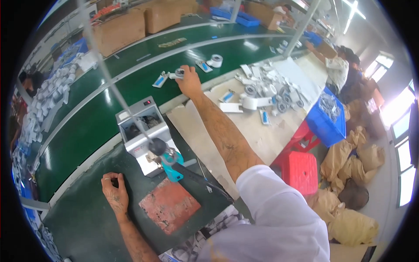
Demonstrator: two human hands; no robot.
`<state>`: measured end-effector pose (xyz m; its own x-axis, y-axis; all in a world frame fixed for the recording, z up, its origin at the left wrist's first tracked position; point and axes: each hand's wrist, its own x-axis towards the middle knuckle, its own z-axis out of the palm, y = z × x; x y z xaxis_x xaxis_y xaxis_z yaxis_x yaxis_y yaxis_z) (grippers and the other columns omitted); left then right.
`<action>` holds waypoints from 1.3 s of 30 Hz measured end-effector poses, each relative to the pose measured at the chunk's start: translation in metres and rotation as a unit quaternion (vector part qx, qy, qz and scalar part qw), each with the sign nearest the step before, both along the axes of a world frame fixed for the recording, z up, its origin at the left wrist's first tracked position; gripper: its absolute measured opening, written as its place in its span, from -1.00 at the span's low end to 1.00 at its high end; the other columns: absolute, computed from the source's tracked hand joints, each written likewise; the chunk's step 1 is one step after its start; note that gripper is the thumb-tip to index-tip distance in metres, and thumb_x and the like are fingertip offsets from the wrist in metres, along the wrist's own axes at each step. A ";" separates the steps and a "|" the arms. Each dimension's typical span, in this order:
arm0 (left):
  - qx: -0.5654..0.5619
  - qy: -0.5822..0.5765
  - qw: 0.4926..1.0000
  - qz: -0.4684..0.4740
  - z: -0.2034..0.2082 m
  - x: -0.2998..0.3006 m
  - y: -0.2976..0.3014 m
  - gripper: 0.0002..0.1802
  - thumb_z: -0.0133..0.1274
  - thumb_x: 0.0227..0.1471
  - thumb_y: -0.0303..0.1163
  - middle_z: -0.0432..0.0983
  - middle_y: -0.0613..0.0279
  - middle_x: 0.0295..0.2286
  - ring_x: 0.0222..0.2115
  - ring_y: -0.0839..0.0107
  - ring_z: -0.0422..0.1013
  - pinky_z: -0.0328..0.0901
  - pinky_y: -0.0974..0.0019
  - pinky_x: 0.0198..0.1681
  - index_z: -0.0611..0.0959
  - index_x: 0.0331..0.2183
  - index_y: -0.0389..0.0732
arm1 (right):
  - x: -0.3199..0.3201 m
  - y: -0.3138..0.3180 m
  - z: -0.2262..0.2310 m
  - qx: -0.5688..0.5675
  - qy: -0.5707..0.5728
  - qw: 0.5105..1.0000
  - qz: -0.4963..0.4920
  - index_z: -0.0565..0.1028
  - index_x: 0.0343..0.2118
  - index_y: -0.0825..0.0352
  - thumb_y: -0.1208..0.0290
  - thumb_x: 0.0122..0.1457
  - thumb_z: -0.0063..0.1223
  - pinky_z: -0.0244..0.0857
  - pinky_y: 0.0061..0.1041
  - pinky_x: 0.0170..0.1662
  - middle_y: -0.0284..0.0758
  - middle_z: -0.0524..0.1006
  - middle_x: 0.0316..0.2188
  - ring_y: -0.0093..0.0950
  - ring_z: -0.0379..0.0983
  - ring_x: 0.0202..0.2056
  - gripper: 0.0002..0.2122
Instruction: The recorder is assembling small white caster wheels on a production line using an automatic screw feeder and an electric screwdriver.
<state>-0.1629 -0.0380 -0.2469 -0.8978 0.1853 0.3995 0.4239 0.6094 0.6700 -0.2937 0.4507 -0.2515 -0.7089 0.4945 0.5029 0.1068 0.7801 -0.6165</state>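
Observation:
My right hand (190, 81) reaches far over the green conveyor belt (135, 83), its fingers closed on a small white round part with a grey middle (178, 74). Close by on the belt are a white piece with a blue label (160, 80), a similar labelled piece (204, 66) and another white round part (215, 60). My left hand (115, 194) rests on the dark green bench, thumb and fingers curled together; a dark spot shows between them, too small to name. Between my arms lies a worn reddish square pad (169, 205).
A white box-shaped device with a tray (146, 135) stands beside a hanging teal tool (173, 167). White and grey parts (270, 89) are heaped on cardboard at right. A blue crate (326, 120), a red stool (300, 172) and paper sacks (342, 218) stand beyond; another person (337, 70) works far right.

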 end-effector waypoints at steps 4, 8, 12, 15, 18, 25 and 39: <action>-0.004 -0.002 1.000 0.009 -0.005 -0.004 -0.012 -0.89 0.17 0.21 -0.46 0.45 0.15 -0.40 -0.42 0.29 0.37 0.31 0.21 -0.28 0.59 -0.31 -0.29 | 0.016 -0.022 0.021 -0.100 0.063 0.993 0.017 0.27 0.22 0.33 0.32 0.03 0.38 0.38 -0.05 0.13 0.05 0.35 0.06 0.12 0.41 0.08 -0.30; 0.001 0.011 1.000 0.007 -0.009 -0.005 -0.015 -0.89 0.11 0.27 -0.43 0.49 0.15 -0.38 -0.41 0.31 0.40 0.34 0.23 -0.28 0.62 -0.25 -0.28 | 0.072 0.009 0.036 -0.025 0.118 0.992 0.040 0.27 0.27 0.31 0.25 0.04 0.40 0.23 -0.16 0.29 0.01 0.35 0.13 -0.02 0.33 0.19 -0.25; 0.021 -0.002 1.000 0.001 -0.013 -0.005 -0.019 -0.88 0.07 0.29 -0.44 0.50 0.12 -0.35 -0.39 0.28 0.42 0.35 0.22 -0.25 0.63 -0.22 -0.29 | 0.165 0.072 0.067 0.007 0.091 0.996 -0.025 0.30 0.28 0.32 0.28 0.07 0.33 0.24 -0.23 0.27 -0.03 0.38 0.12 -0.12 0.35 0.17 -0.30; 0.012 -0.008 1.000 0.006 -0.014 -0.005 -0.018 -0.86 0.08 0.29 -0.43 0.50 0.10 -0.34 -0.38 0.27 0.43 0.36 0.21 -0.24 0.64 -0.21 -0.29 | 0.240 0.124 0.085 -0.014 0.093 0.992 -0.085 0.37 0.25 0.33 0.30 0.09 0.26 0.26 -0.28 0.25 -0.04 0.38 0.11 -0.16 0.36 0.16 -0.37; 0.013 -0.008 1.000 0.004 -0.016 -0.005 -0.015 -0.86 0.08 0.29 -0.41 0.49 0.11 -0.34 -0.36 0.27 0.43 0.36 0.20 -0.22 0.64 -0.22 -0.29 | 0.306 0.168 0.091 0.009 0.075 0.988 -0.135 0.41 0.22 0.34 0.32 0.09 0.23 0.24 -0.29 0.25 -0.04 0.39 0.09 -0.17 0.38 0.13 -0.41; -0.009 -0.012 1.000 0.014 -0.011 0.001 -0.012 -0.82 0.17 0.25 -0.35 0.46 0.12 -0.35 -0.35 0.24 0.42 0.35 0.19 -0.19 0.63 -0.25 -0.28 | 0.363 0.213 0.078 0.017 -0.075 0.982 -0.171 0.41 0.23 0.28 0.37 0.02 0.22 0.25 -0.22 0.27 -0.03 0.54 0.06 -0.08 0.42 0.17 -0.37; 0.007 -0.010 1.000 0.024 -0.003 0.004 -0.011 -0.76 0.19 0.25 -0.35 0.51 0.10 -0.36 -0.33 0.18 0.38 0.31 0.17 -0.17 0.57 -0.37 -0.31 | 0.311 0.203 0.086 0.252 -0.149 0.950 -0.105 0.52 0.10 0.25 0.71 -0.01 -0.06 0.30 -0.09 0.20 -0.06 0.54 0.02 0.02 0.39 0.12 -0.46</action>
